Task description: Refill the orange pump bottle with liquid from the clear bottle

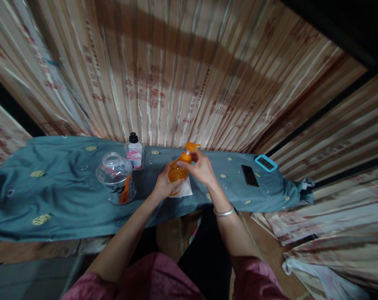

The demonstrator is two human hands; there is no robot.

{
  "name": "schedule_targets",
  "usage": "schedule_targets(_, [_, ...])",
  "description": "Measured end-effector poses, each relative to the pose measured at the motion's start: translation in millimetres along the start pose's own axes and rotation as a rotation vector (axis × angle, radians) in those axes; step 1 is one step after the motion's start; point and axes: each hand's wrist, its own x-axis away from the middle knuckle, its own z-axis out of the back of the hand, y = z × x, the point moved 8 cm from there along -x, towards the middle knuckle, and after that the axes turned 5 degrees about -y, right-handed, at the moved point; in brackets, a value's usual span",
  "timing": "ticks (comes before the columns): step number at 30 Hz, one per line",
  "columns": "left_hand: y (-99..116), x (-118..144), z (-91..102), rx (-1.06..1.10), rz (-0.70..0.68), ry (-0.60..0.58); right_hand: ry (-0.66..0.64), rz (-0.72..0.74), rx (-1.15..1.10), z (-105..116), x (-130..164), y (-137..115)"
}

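Note:
An orange see-through pump bottle is held up over the middle of the cloth-covered table. My left hand is wrapped round its body from the left. My right hand is closed on the orange collar at its neck, with thumb and fingers around it. Above the fingers, the orange pump head has its spout pointing right. A white paper lies under the bottle, partly hidden by it and my left hand. Whether the bottle's base touches the paper, I cannot tell.
Left of my hands stand a clear plastic jar with an orange label and a clear bottle with a black cap. A black phone and a blue-framed digital clock lie at the right. Curtains hang behind the table.

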Motion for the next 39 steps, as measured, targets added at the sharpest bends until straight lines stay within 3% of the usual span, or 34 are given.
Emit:
schedule_targets(4, [-4.6, -0.1, -0.4, 0.000, 0.001, 0.019, -0.119, 0.057, -0.071, -2.6, -2.6, -1.1])
schedule_targets(11, [-8.2, -1.3, 1.1, 0.026, 0.004, 0.028, 0.064, -0.004, 0.012, -4.6, 3.6, 5.9])
schedule_targets(17, [-6.0, 0.3, -0.2, 0.032, 0.013, 0.014, -0.063, 0.050, -0.002, -2.5, -0.4, 1.0])
schedule_targets(24, [-0.3, -0.4, 1.6, 0.030, 0.001, 0.019, 0.019, 0.039, 0.041, -5.2, 1.9, 0.7])
schedule_targets(31, [-3.9, -0.5, 0.2, 0.008, 0.005, 0.030, -0.090, 0.070, 0.046, -1.5, -1.2, -0.8])
schedule_targets(37, [-6.0, -1.5, 1.4, 0.020, -0.015, 0.017, 0.087, -0.004, 0.129, -3.4, 4.2, 2.5])
schedule_targets(39, [-3.5, -1.1, 2.8, -0.003, -0.031, 0.018, 0.074, 0.014, 0.130, -3.3, 5.1, -1.4])
